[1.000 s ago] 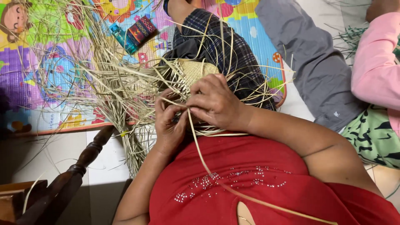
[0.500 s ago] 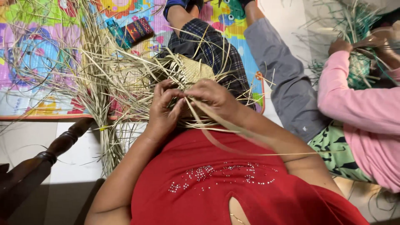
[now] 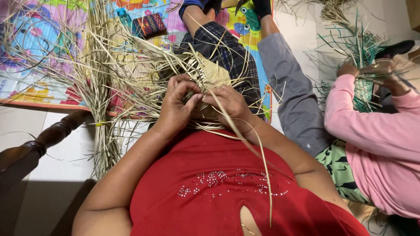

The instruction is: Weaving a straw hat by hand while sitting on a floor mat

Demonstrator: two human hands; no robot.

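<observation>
Left hand [image 3: 177, 102] & right hand [image 3: 229, 102] both pinch straw strips at near edge of woven mat [image 3: 210, 72]. Loose straw [image 3: 100, 87] crowds left; co-worker's pink sleeve [image 3: 372, 126] close on right.

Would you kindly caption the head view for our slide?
Both hands, left hand and right hand, pinch pale straw strips of a half-woven mat above a colourful floor mat.

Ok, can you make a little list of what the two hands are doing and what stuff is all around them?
left hand: pinching pale straw strips
right hand: gripping strips beside it
woven straw piece: partly made, on the lap
loose straw bundle: spread left, over the colourful play mat
neighbour in pink sleeve: handling green weaving
dark wooden furniture: lower left
</observation>
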